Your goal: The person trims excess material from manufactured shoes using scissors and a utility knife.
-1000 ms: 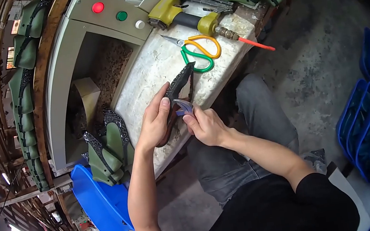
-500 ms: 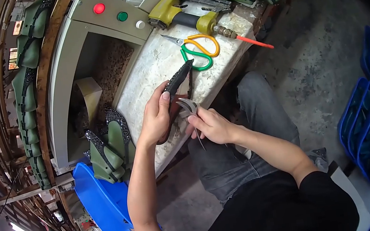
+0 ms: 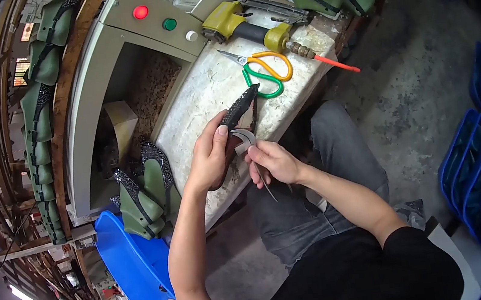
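Note:
My left hand (image 3: 209, 154) is closed around a shoe piece on a last, with a black glittery shoe upper (image 3: 240, 109) on top and a brown underside facing right. Its narrow tip points up and away, close to the scissors. In my right hand (image 3: 277, 162) are metal lasting pincers (image 3: 243, 135), gripped by the handles. The curved jaws lie against or just beside the shoe's edge; I cannot make out whether they pinch the material. Scissors (image 3: 246, 60) with green and yellow handles lie on the worktop beyond the shoe.
A yellow air stapler (image 3: 252, 33) with a red hose lies on the white worktop (image 3: 197, 95). Green lasts with black uppers (image 3: 142, 211) stand by the open-fronted machine (image 3: 86, 109), others at the back. Blue trays (image 3: 128, 268) are at lower left and right.
The pincers' jaws have shifted slightly against the shoe's edge, and the right hand has turned a little. The whole view has moved slightly; both hands keep their hold.

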A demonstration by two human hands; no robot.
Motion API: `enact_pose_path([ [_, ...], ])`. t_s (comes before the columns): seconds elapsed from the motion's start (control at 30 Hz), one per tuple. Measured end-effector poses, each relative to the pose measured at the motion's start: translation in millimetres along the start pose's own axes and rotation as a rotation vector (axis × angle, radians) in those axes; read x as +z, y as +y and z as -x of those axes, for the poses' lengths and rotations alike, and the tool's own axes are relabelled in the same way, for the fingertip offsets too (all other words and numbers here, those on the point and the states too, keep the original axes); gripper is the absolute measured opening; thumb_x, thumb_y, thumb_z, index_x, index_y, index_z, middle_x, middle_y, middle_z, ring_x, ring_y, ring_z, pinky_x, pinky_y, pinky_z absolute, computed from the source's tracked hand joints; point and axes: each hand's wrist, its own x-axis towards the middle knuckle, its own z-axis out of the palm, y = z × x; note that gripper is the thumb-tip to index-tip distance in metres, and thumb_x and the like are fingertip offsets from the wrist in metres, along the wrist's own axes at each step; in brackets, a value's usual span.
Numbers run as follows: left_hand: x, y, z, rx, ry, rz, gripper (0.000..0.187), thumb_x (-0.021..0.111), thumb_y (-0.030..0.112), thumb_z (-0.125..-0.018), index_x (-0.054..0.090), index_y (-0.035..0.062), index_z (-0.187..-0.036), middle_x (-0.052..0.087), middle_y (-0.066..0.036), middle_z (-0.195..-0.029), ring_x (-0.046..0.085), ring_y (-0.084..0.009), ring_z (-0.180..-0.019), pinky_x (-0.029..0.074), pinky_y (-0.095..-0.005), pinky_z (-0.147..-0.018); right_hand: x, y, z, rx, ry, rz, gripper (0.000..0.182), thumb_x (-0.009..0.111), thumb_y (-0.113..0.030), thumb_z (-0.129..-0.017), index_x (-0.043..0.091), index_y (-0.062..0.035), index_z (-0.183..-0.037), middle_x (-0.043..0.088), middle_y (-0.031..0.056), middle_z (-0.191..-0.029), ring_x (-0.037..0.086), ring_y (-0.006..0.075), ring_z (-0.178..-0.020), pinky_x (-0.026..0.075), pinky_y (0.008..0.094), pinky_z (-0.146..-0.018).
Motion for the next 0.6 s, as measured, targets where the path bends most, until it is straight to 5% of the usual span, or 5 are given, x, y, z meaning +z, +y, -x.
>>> enact_pose_path([
  [0.07,-2,2,0,-0.001,-0.006,0.025,0.041,0.046,0.020,-0.114,0.056,-0.0047,-0.146,0.074,-0.018,-0.115,0.068,-0.0237,-0.091,0.055,-0.0349,-0.085,3,4,-2,-0.043,0.021,0.077,0.037,0.049,-0.033,-0.114,0.054,0.0013,-0.101,0.068,0.0117,-0.066,0.060,0.0224,-0.047,0.045,0.0361,-0.046],
  [0.2,3,13,1,-0.019,0.020,-0.187,0.040,0.047,0.018,-0.113,0.056,-0.0049,-0.144,0.074,-0.019,-0.118,0.070,-0.0268,-0.095,0.056,-0.0366,-0.088,7,16,-3,-0.498,0.331,1.130,0.037,0.047,-0.031,-0.115,0.054,0.0019,-0.101,0.068,0.0116,-0.066,0.061,0.0219,-0.049,0.048,0.0345,-0.049],
  [0.37,12,-9,5,0.111,0.144,-0.431,0.040,0.045,0.019,-0.114,0.054,-0.0027,-0.147,0.072,-0.014,-0.115,0.062,-0.0182,-0.081,0.054,-0.0332,-0.077,9,4,2,-0.141,0.109,0.426,0.036,0.047,-0.030,-0.115,0.053,0.0016,-0.099,0.068,0.0112,-0.067,0.061,0.0218,-0.051,0.051,0.0333,-0.053],
  [0.53,3,-15,1,0.147,0.013,-0.161,0.042,0.048,0.017,-0.112,0.051,-0.0020,-0.150,0.073,-0.017,-0.117,0.064,-0.0204,-0.081,0.055,-0.0337,-0.078,13,-19,18,-0.069,0.097,0.467,0.034,0.048,-0.029,-0.114,0.054,0.0033,-0.105,0.069,0.0109,-0.071,0.062,0.0211,-0.055,0.052,0.0334,-0.056],
  [0.6,12,-13,3,0.158,0.086,-0.311,0.043,0.049,0.018,-0.112,0.051,-0.0022,-0.150,0.072,-0.018,-0.121,0.066,-0.0255,-0.088,0.055,-0.0366,-0.083,21,-43,41,0.173,0.176,0.289,0.033,0.047,-0.028,-0.114,0.054,0.0037,-0.121,0.072,0.0129,-0.083,0.064,0.0195,-0.061,0.052,0.0334,-0.057],
])
